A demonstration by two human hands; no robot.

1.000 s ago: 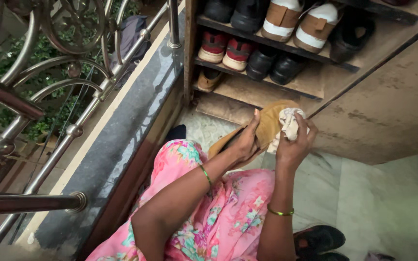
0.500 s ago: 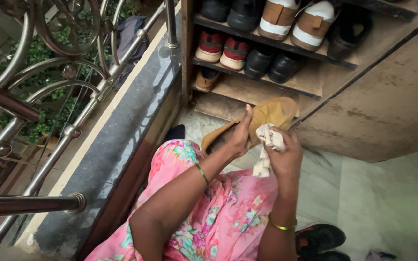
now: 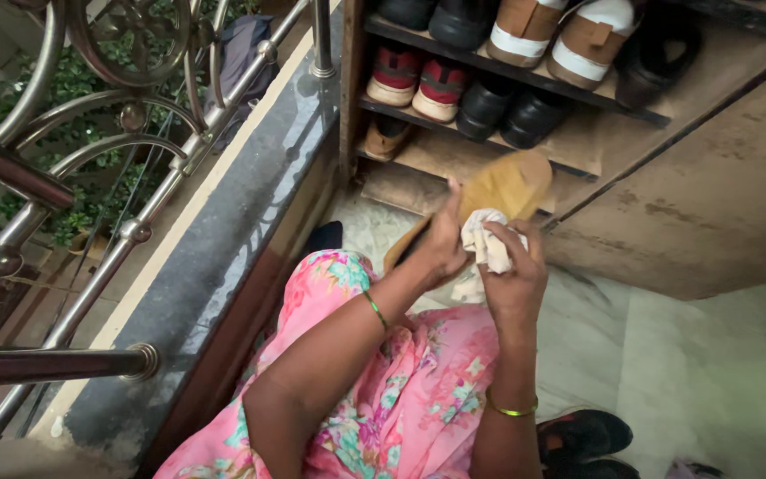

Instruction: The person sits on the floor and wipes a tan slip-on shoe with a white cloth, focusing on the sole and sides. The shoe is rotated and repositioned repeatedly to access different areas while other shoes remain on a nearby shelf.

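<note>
Hands [image 3: 480, 257] gripping tan shoe [image 3: 498, 186] and cloth [image 3: 487, 241], shoe rack [image 3: 578, 151] just beyond

My one head view looks steeply down, close over my lap | faces the far wooden shoe rack [image 3: 489, 133] | steel balcony railing [image 3: 90, 177] at left | pale marble floor [image 3: 667, 355] at right.

One second ago the right hand [image 3: 514, 277] pressed the cloth [image 3: 487, 244] on the far end of the shoe [image 3: 500, 188]. Now the hand has moved back along the shoe, nearer to the left hand [image 3: 441, 248], and the cloth is bunched between them, touching both.
</note>
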